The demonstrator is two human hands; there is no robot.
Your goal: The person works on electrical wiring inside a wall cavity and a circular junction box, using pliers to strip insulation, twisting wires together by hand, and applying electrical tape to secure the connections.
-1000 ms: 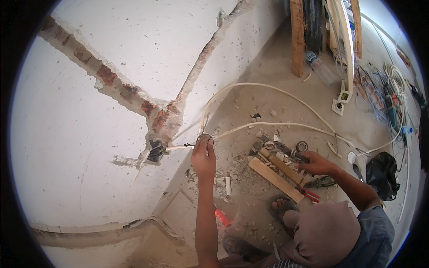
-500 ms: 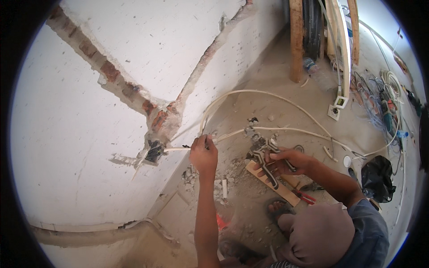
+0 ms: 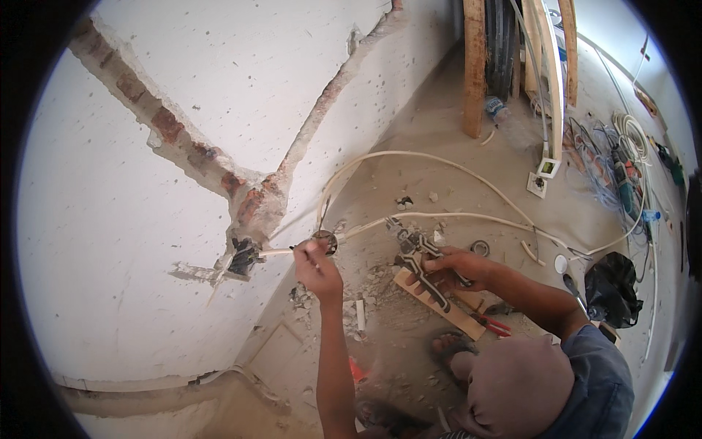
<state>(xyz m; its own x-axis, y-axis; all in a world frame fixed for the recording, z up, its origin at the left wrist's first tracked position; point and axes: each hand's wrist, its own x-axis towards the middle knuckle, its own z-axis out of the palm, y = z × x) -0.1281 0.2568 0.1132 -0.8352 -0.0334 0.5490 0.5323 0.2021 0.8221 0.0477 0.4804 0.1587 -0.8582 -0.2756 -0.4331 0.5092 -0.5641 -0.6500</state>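
Observation:
My left hand [image 3: 320,272] is closed near the wall, its fingers pinched on a white cable [image 3: 276,252] that runs out of a broken recess [image 3: 243,260] low in the plaster. Right beside those fingertips is a small dark round piece, like a junction box [image 3: 327,241], where other cable ends meet. My right hand [image 3: 462,269] grips a wire stripper [image 3: 418,256] with grey-and-black handles; its metal head points up and left, apart from the cable. My fingers partly cover both handles.
Long cables [image 3: 453,214] loop over the dusty floor. Under the stripper lies a wooden board [image 3: 461,317], with red-handled pliers [image 3: 494,324] alongside. A tape roll [image 3: 480,248], black plastic bag [image 3: 613,291], coiled cable [image 3: 635,139] and wooden posts [image 3: 474,69] are to the right; rubble [image 3: 303,298] lines the wall.
My left hand has turned and shifted slightly left and down, uncovering the dark round piece. The wire stripper stays in my right hand, nearly in place. The whole view has shifted a little.

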